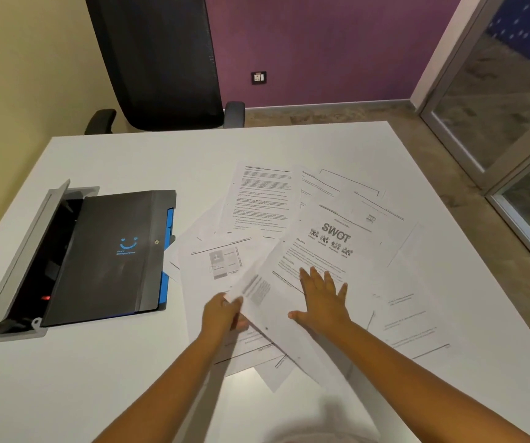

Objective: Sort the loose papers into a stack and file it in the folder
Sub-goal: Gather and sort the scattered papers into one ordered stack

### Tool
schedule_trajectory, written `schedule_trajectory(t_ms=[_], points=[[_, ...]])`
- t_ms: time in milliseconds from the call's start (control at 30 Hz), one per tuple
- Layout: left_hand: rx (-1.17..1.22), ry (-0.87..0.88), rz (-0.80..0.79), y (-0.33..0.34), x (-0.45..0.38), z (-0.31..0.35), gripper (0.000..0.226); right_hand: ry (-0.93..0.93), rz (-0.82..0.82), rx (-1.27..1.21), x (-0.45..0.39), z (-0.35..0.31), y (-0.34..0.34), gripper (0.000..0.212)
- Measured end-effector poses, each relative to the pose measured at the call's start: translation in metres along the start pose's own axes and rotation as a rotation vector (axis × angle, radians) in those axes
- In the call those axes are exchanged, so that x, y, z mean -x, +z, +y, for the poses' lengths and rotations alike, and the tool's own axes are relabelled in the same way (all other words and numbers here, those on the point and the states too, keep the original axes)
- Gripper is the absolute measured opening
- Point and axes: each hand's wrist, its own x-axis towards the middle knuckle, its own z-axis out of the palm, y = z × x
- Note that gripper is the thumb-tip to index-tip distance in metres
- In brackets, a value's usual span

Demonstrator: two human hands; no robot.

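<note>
Several loose printed papers (pixel 259 199) lie fanned and overlapping across the middle and right of the white table (pixel 97 378). On top lies a sheet headed SWOT (pixel 330 247). My left hand (pixel 223 313) pinches the lower left edge of that sheet. My right hand (pixel 322 302) lies flat on it with fingers spread. A closed black folder (pixel 110 254) with a blue smile logo and blue inner tabs rests to the left, apart from the papers.
The folder partly covers an open cable box (pixel 30 260) set into the table, its grey lid raised at the left. A black office chair (pixel 158 59) stands behind the far table edge. A glass door (pixel 497 107) is at the right.
</note>
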Motion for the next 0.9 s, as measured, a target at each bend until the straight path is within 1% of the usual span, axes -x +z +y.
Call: schedule_trajectory(t_ms=[67, 100, 200, 233, 300, 333, 367, 500, 567, 633, 700, 733, 800, 833, 900], points=[[0.068, -0.005, 0.100, -0.008, -0.009, 0.008, 0.023, 0.003, 0.000, 0.005, -0.001, 0.001, -0.002, 0.102], [0.111, -0.019, 0.104, -0.010, -0.011, 0.010, 0.023, 0.011, -0.012, 0.004, -0.001, 0.002, -0.001, 0.103], [0.157, -0.059, 0.022, -0.004, -0.004, 0.003, 0.023, 0.032, -0.062, 0.004, 0.000, 0.008, 0.007, 0.103], [0.171, -0.078, -0.033, 0.001, 0.000, -0.003, 0.021, 0.031, -0.078, 0.008, 0.001, 0.009, 0.010, 0.102], [0.239, -0.147, -0.202, 0.011, 0.009, -0.015, 0.014, 0.018, -0.088, 0.028, 0.003, 0.010, 0.015, 0.099], [0.242, -0.181, -0.257, 0.015, 0.011, -0.019, 0.019, 0.007, -0.082, 0.043, 0.003, 0.010, 0.016, 0.096], [0.230, -0.201, -0.278, 0.017, 0.011, -0.021, 0.022, -0.005, -0.076, 0.060, 0.004, 0.010, 0.017, 0.093], [0.315, -0.192, -0.237, 0.022, 0.003, -0.015, 0.026, -0.070, -0.051, 0.165, 0.007, 0.010, 0.016, 0.066], [0.300, -0.186, -0.200, 0.019, -0.001, -0.012, 0.027, -0.122, -0.016, 0.151, 0.008, 0.015, 0.014, 0.058], [0.285, -0.191, -0.184, 0.015, -0.004, -0.012, 0.027, -0.180, 0.041, 0.060, 0.009, 0.023, 0.011, 0.052], [0.315, -0.214, -0.202, 0.010, -0.003, -0.011, 0.035, -0.271, 0.074, -0.013, 0.012, 0.032, 0.012, 0.048], [0.326, -0.232, -0.214, 0.009, -0.004, -0.012, 0.039, -0.328, 0.072, -0.017, 0.014, 0.037, 0.013, 0.049], [0.331, -0.251, -0.230, 0.007, -0.004, -0.015, 0.045, -0.444, 0.036, 0.009, 0.019, 0.047, 0.016, 0.057], [0.317, -0.239, -0.248, 0.007, -0.005, -0.017, 0.045, -0.499, 0.024, 0.017, 0.020, 0.051, 0.019, 0.060], [0.245, -0.182, -0.277, 0.007, -0.005, -0.020, 0.036, -0.582, 0.040, -0.006, 0.023, 0.058, 0.022, 0.062]])
